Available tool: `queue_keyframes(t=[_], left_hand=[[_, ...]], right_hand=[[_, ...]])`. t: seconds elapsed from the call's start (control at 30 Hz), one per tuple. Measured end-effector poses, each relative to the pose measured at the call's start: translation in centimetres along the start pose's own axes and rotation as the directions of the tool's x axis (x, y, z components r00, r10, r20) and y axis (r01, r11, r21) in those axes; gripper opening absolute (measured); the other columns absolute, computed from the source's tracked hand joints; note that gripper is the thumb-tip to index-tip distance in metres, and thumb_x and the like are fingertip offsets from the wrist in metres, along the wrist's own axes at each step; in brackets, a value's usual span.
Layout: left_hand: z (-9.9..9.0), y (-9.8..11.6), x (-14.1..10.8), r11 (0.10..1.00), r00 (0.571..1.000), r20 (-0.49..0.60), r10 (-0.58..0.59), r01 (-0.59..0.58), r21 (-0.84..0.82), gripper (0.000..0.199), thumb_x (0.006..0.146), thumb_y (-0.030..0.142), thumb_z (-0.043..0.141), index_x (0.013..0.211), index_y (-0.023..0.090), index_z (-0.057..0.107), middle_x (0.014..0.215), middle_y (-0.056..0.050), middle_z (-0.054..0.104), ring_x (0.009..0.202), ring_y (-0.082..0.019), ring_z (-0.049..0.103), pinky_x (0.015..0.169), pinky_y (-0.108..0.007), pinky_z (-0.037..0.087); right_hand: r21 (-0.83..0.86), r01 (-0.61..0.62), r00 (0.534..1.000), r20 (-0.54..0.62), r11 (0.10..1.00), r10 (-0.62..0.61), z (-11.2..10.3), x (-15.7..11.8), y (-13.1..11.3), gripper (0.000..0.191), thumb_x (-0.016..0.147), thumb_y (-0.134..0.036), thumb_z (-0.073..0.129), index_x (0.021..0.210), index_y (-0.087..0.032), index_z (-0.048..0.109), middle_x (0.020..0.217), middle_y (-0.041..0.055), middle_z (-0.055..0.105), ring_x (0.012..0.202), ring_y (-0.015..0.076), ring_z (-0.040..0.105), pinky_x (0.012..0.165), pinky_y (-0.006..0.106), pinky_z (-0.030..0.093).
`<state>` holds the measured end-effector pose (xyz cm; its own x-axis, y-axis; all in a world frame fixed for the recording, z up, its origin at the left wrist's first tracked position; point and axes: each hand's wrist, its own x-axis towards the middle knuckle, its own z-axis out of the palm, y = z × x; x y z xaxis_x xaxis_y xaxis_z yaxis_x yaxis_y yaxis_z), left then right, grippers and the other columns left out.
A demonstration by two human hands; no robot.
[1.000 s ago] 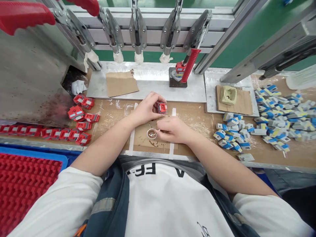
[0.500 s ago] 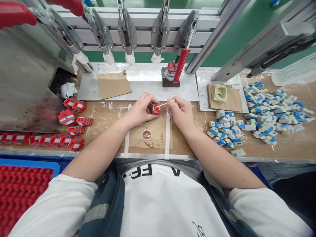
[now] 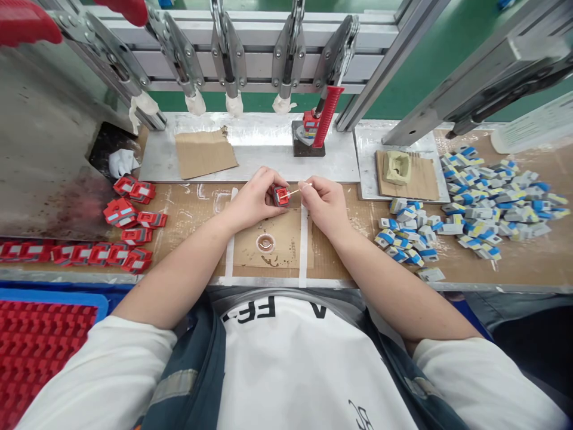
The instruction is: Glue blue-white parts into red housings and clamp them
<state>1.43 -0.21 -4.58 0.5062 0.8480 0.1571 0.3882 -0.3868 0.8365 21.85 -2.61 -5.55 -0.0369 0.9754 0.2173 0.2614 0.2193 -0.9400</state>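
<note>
Between the thumb and fingers of my left hand point(image 3: 259, 200) is a small red and grey toy vehicle part point(image 3: 282, 196), its recessed red face turned towards my right hand. My right hand point(image 3: 326, 203) pinches a thin pale wooden stick point(image 3: 293, 192), whose tip touches or sits just at the recess of the red part. Below my hands a piece of cardboard point(image 3: 286, 242), edged by white tape strips, lies on the bench. On it is a small round puddle of clear liquid point(image 3: 266, 243).
Red vehicle parts point(image 3: 120, 212) lie at left, above a blue-rimmed crate point(image 3: 54, 294). Blue-and-grey parts point(image 3: 501, 200) are heaped at right. Toggle clamps point(image 3: 228, 60) line the back; one red-handled clamp point(image 3: 328, 116) presses a red piece. A yellowish mould point(image 3: 397, 168) rests on cardboard.
The stick and my right fingertips have shifted slightly left, with the stick's tip moving across the face of the red part. My left hand keeps its hold.
</note>
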Motion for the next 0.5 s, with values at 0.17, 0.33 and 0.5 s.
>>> queue_keyframes(t=[0.17, 0.33, 0.5], left_hand=[[0.12, -0.17, 0.04, 1.0, 1.0, -0.014, 0.003, -0.003, -0.01, 0.04, 0.075, 0.015, 0.086, 0.106, 0.021, 0.062, 0.111, -0.004, 0.056, 0.096, -0.019, 0.061, 0.081, -0.032, 0.054], [0.13, 0.16, 0.01, 1.0, 1.0, -0.014, 0.018, -0.018, 0.025, 0.033, 0.078, 0.012, 0.082, 0.103, 0.02, 0.061, 0.112, -0.005, 0.057, 0.103, -0.019, 0.061, 0.088, -0.033, 0.054], [0.06, 0.5, -0.05, 0.998, 1.0, -0.004, 0.02, -0.019, 0.053, 0.031, 0.079, 0.012, 0.08, 0.105, 0.02, 0.063, 0.113, -0.005, 0.057, 0.104, -0.02, 0.061, 0.093, -0.034, 0.054]], right_hand=[[-0.043, 0.01, 1.0, 0.014, 0.999, -0.01, -0.1, -0.1, 0.02, 0.043, 0.095, -0.046, 0.06, 0.062, -0.022, 0.045, 0.058, -0.0046, 0.041, 0.058, 0.0126, 0.038, 0.06, 0.03, 0.032], [-0.113, 0.051, 0.998, -0.025, 0.992, -0.054, -0.34, -0.1, -0.31, 0.035, 0.091, -0.035, 0.058, 0.061, -0.022, 0.044, 0.057, -0.005, 0.036, 0.057, 0.012, 0.034, 0.059, 0.029, 0.028], [-0.21, 0.109, 0.992, -0.035, 0.972, -0.119, -0.68, -0.08, -0.82, 0.034, 0.09, -0.034, 0.057, 0.062, -0.022, 0.043, 0.056, -0.0053, 0.034, 0.056, 0.0118, 0.031, 0.058, 0.03, 0.026]])
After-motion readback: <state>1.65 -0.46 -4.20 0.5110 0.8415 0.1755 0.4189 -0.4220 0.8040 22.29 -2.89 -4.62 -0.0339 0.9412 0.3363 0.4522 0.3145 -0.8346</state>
